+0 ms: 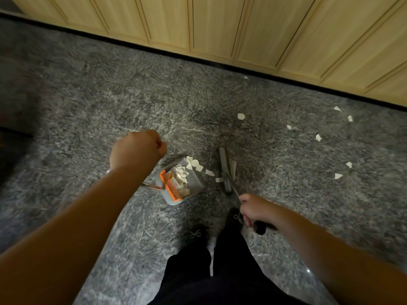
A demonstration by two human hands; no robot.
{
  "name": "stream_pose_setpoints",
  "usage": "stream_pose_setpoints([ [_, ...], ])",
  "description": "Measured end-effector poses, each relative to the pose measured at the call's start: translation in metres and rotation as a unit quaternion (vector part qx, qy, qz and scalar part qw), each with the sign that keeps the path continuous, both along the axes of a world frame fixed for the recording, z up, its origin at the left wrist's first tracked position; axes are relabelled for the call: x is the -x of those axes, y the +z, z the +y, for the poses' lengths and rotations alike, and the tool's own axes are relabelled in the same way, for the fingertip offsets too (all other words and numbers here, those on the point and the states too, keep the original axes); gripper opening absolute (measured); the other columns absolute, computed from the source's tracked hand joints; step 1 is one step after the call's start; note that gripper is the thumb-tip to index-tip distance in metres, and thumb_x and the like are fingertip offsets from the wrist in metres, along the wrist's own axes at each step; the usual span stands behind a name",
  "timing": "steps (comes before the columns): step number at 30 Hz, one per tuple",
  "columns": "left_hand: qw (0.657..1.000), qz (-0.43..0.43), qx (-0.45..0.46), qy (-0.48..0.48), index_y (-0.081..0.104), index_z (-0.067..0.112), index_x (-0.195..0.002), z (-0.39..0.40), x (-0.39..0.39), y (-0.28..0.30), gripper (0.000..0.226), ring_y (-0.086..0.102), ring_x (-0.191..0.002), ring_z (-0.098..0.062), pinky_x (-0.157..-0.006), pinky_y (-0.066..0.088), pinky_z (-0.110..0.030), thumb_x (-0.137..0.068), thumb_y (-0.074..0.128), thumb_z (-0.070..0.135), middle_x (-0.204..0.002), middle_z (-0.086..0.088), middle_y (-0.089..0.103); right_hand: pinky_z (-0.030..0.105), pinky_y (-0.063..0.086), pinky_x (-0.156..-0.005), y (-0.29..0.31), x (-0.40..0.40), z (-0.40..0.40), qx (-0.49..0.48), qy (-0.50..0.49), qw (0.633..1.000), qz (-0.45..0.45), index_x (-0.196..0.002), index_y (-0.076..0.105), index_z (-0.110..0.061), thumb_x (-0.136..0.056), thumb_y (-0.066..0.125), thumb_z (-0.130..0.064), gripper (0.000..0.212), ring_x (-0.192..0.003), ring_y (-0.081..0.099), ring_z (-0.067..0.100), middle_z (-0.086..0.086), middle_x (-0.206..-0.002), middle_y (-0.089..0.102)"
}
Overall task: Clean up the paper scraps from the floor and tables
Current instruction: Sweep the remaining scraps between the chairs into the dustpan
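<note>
A person's left hand [137, 148], fist curled around a dustpan [180, 183] handle, steadies the pan, already partly filled with scraps. The right hand [256, 211] grips a broom [225, 170] beside its lip. To the right, loose scraps [318, 137] remain on open floor [88, 106] near the cabinets [220, 25].

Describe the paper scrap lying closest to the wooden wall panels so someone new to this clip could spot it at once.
Follow the black baseboard under the wooden wall panels rightward past the middle of the view. Just below it on the grey floor lies a tiny white scrap. It sits alone, far smaller than the other scraps, which lie lower down.
</note>
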State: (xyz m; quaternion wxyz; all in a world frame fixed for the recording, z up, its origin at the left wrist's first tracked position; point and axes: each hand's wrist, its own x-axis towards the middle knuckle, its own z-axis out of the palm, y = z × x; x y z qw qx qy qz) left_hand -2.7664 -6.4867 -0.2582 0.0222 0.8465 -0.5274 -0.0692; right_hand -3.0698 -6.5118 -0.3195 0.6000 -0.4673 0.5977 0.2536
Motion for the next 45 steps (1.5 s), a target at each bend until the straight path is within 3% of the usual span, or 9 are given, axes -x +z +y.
stream_pose_setpoints([
  [8,1.000,0.003,0.003,-0.016,0.065,0.026,-0.085,0.000,0.001,0.003,0.024,0.050,-0.057,-0.023,-0.047,0.028,-0.022,-0.089,0.058,0.049,-0.060,0.003,0.049,0.031,0.043,-0.061,-0.004,-0.037,-0.006,0.013,0.085,0.996,-0.015,-0.151,0.024,-0.017,-0.093,0.035,-0.007,0.059,-0.066,0.058,0.020,0.013,-0.077,0.061],
  [12,1.000,0.005,-0.007,-0.023,0.065,0.024,-0.087,0.000,0.004,0.003,0.025,0.059,-0.064,-0.027,-0.051,0.038,-0.026,-0.090,0.056,0.048,-0.070,-0.002,0.062,0.034,0.048,-0.068,-0.004,-0.045,-0.007,0.016,0.136,0.991,-0.010,-0.149,0.027,-0.020,-0.092,0.036,-0.008,0.059,-0.071,0.060,0.023,0.018,-0.090,0.065],
  [17,0.999,-0.002,-0.016,-0.027,0.064,0.024,-0.088,0.000,0.006,0.006,0.026,0.061,-0.064,-0.027,-0.053,0.043,-0.028,-0.091,0.054,0.048,-0.069,-0.003,0.062,0.037,0.051,-0.072,0.001,-0.051,-0.004,0.007,0.184,0.983,-0.013,-0.146,0.031,-0.024,-0.089,0.038,-0.008,0.060,-0.071,0.062,0.023,0.019,-0.099,0.067],
  [20,1.000,0.011,-0.014,-0.024,0.063,0.024,-0.086,0.001,0.006,0.007,0.025,0.060,-0.063,-0.027,-0.052,0.043,-0.028,-0.091,0.055,0.048,-0.068,-0.002,0.060,0.034,0.050,-0.068,0.007,-0.057,-0.001,-0.016,0.203,0.979,-0.030,-0.147,0.031,-0.024,-0.091,0.038,-0.008,0.058,-0.063,0.061,0.018,0.014,-0.091,0.065],
  [23,0.999,0.024,-0.013,-0.019,0.061,0.025,-0.083,0.002,0.004,0.006,0.025,0.058,-0.063,-0.026,-0.051,0.041,-0.027,-0.090,0.055,0.048,-0.066,0.000,0.058,0.022,0.047,-0.051,0.018,-0.057,0.003,-0.022,0.204,0.978,-0.046,-0.147,0.032,-0.023,-0.093,0.038,-0.007,0.057,-0.047,0.058,0.008,0.004,-0.083,0.057],
  [26,1.000,0.025,-0.008,-0.017,0.059,0.027,-0.081,0.002,0.000,0.005,0.025,0.055,-0.062,-0.025,-0.048,0.034,-0.025,-0.089,0.056,0.050,-0.064,0.002,0.054,0.015,0.039,-0.038,0.028,-0.044,0.006,-0.038,0.129,0.989,-0.062,-0.146,0.034,-0.023,-0.096,0.037,-0.004,0.054,-0.035,0.051,0.002,0.003,-0.079,0.052],
  [34,0.999,0.038,-0.002,-0.021,0.061,0.031,-0.078,0.016,-0.013,0.006,0.026,0.055,-0.058,-0.016,-0.049,0.036,-0.022,-0.088,0.057,0.054,-0.065,0.007,0.061,0.023,0.039,-0.041,0.045,-0.006,0.027,-0.026,-0.014,0.998,-0.055,-0.141,0.040,-0.032,-0.094,0.043,-0.008,0.053,-0.040,0.051,0.008,0.005,-0.073,0.057],
  [38,0.997,0.028,-0.008,-0.067,0.058,0.036,-0.076,0.017,-0.003,0.011,0.024,0.048,-0.053,-0.005,-0.046,0.031,-0.018,-0.086,0.057,0.057,-0.058,0.014,0.054,0.025,0.038,-0.044,0.051,0.019,0.036,-0.015,-0.088,0.994,-0.065,-0.143,0.037,-0.030,-0.093,0.044,-0.008,0.055,-0.043,0.051,0.011,0.004,-0.068,0.057],
  [45,0.985,0.041,-0.023,-0.167,0.060,0.037,-0.081,-0.018,0.050,0.020,0.020,0.047,-0.050,-0.004,-0.042,0.029,-0.019,-0.088,0.057,0.055,-0.054,0.014,0.051,0.021,0.037,-0.040,0.059,0.071,0.056,0.033,-0.223,0.972,-0.060,-0.145,0.038,-0.023,-0.092,0.045,-0.002,0.057,-0.040,0.051,0.014,0.005,-0.061,0.059],
])
